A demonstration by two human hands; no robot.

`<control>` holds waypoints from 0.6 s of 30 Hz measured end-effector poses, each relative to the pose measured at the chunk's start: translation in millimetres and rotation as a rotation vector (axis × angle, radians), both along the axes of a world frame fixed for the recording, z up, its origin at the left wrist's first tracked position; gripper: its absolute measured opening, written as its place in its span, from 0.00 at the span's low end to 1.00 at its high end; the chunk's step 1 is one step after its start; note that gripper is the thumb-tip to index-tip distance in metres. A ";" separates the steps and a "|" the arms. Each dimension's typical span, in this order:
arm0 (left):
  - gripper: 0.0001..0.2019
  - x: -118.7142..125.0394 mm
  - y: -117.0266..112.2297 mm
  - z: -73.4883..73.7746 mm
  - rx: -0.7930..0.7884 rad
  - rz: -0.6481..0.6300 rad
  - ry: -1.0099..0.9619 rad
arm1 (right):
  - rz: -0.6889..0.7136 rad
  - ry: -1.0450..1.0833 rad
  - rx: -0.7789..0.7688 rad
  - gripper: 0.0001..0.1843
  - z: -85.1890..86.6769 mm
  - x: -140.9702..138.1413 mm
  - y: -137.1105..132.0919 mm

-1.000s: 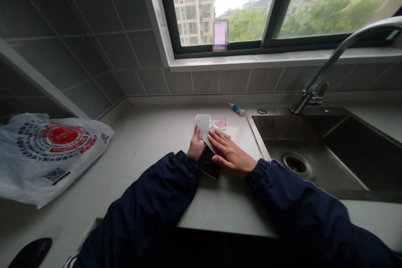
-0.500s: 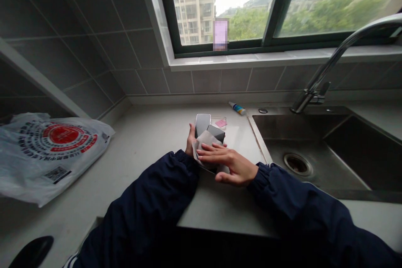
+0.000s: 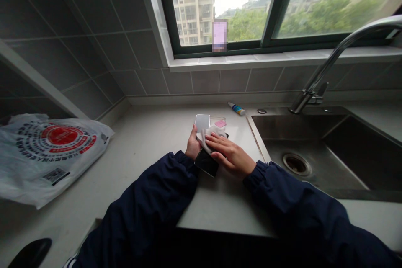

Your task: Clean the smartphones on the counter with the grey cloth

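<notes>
Phone (image 3: 206,162) lay with long axis toward window (image 3: 245,8), under cloth (image 3: 211,135); my left hand (image 3: 194,145) curled around its left edge, pinching it; my right hand (image 3: 228,153) spread flat, pressing cloth on it.

My left hand (image 3: 193,144) was curled closed, thumb raised. My right hand (image 3: 229,153) lay palm down beside it, its fingers (image 3: 216,141) extended, close together and pointing left. My left forearm (image 3: 150,201) and right forearm (image 3: 292,201), in navy sleeves, crossed the near edge of the worktop (image 3: 141,167) and converged.
</notes>
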State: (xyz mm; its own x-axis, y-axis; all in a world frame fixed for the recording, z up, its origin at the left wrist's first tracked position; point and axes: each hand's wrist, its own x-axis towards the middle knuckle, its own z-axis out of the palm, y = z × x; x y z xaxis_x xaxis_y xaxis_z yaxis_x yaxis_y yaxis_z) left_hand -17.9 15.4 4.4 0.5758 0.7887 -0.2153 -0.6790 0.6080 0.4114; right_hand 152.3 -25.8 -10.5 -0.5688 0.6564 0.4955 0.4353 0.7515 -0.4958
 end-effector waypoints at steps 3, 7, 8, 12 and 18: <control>0.43 -3.1 0.6 -1.3 -0.007 -0.065 -0.021 | -0.118 -0.010 0.000 0.32 -4.2 1.5 3.4; 0.38 -9.7 -0.7 -8.0 0.023 -0.140 0.047 | -0.237 -0.020 0.004 0.35 -9.5 5.3 9.6; 0.37 -10.5 -1.5 -8.5 0.036 -0.149 0.059 | -0.256 -0.025 0.008 0.35 -10.7 6.2 11.0; 0.32 -9.2 -5.7 -2.9 0.035 -0.128 0.071 | -0.289 -0.047 0.018 0.37 -15.3 7.8 14.8; 0.28 -4.2 -7.3 7.5 -0.043 -0.098 0.088 | -0.282 -0.008 0.072 0.34 -18.9 6.8 14.8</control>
